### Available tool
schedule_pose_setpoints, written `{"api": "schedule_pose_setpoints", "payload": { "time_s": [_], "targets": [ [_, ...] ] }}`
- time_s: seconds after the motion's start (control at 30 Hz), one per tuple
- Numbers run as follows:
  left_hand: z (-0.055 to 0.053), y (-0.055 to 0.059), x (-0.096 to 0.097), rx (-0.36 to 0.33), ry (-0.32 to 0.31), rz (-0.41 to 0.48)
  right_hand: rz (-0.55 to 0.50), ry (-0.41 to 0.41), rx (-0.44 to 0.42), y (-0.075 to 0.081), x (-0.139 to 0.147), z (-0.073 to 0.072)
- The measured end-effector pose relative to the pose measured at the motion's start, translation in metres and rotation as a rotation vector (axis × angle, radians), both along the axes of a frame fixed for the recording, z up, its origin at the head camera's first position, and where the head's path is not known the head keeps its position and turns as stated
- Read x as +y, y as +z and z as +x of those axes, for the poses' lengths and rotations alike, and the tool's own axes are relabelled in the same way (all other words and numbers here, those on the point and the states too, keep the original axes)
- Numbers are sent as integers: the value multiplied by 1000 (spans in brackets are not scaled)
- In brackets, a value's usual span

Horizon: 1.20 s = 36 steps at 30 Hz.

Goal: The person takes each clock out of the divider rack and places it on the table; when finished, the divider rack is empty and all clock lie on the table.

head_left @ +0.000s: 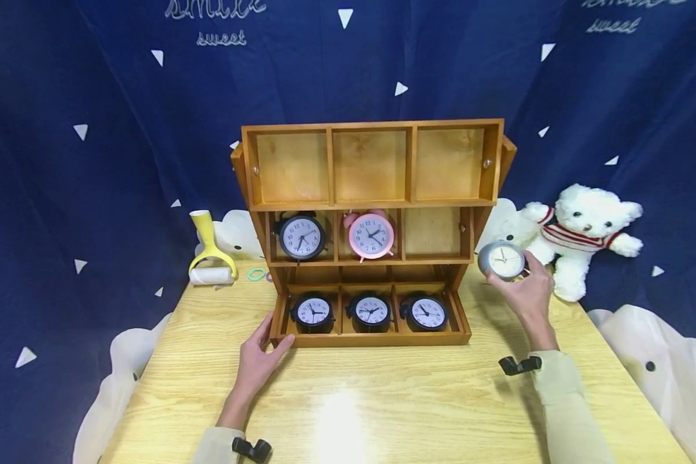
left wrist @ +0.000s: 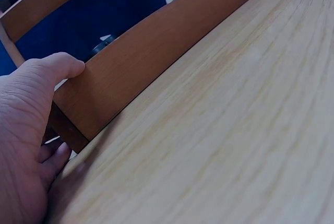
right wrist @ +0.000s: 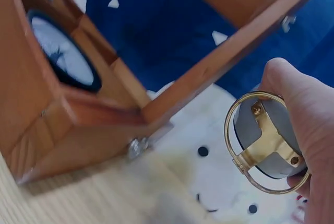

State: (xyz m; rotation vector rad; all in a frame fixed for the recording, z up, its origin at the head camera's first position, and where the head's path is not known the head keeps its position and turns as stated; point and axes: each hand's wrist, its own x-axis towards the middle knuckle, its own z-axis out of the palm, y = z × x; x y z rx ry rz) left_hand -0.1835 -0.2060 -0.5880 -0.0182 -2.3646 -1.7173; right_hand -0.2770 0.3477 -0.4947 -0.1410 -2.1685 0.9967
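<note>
My right hand [head_left: 530, 290] grips a grey round clock [head_left: 501, 260] by its sides, off to the right of a three-tier wooden shelf [head_left: 371, 341]. Its pale dial faces me in the head view; a gold ring stand [right wrist: 263, 135] shows underneath in the right wrist view. With my left hand [head_left: 259, 354] I hold the shelf's lower left front corner, thumb over the front rim and fingers round the side. A black alarm clock [head_left: 301, 237] and a pink alarm clock [head_left: 371, 236] occupy the middle tier's left and centre compartments. Black clocks [head_left: 371, 312] fill the bottom tier's three compartments.
A white teddy bear [head_left: 586, 232] in a striped top sits behind my right hand. At the back left stand a yellow-handled lint roller [head_left: 211, 258] and a green ring [head_left: 256, 274]. A blue patterned curtain [head_left: 348, 58] hangs behind the wooden table [head_left: 417, 399].
</note>
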Motion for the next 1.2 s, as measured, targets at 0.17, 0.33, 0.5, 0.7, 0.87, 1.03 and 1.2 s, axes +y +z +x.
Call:
{"api": "schedule_pose_setpoints", "payload": {
  "time_s": [0.17,0.33,0.5,0.7,0.87,1.03,1.2],
  "targets": [
    [-1,1,-1,-12,-13,13,26,14,-38,-20,7,-17],
    [-1,1,-1,-1,-16,26,22,51,-128,-33,10,-34],
    [-1,1,0,-1,-13,22,-7,79,-259,-45,14,-47],
    [0,1,0,-8,-19,27,1,79,-368,-54,17,-56],
    [1,1,0,-12,-18,29,-11,85,-445,-52,16,-60],
    [1,0,0,-7,-24,22,-38,111,-492,-49,15,-67],
    [-1,0,-1,-8,-18,13,17,132,-507,-49,17,-75]
  ]
}}
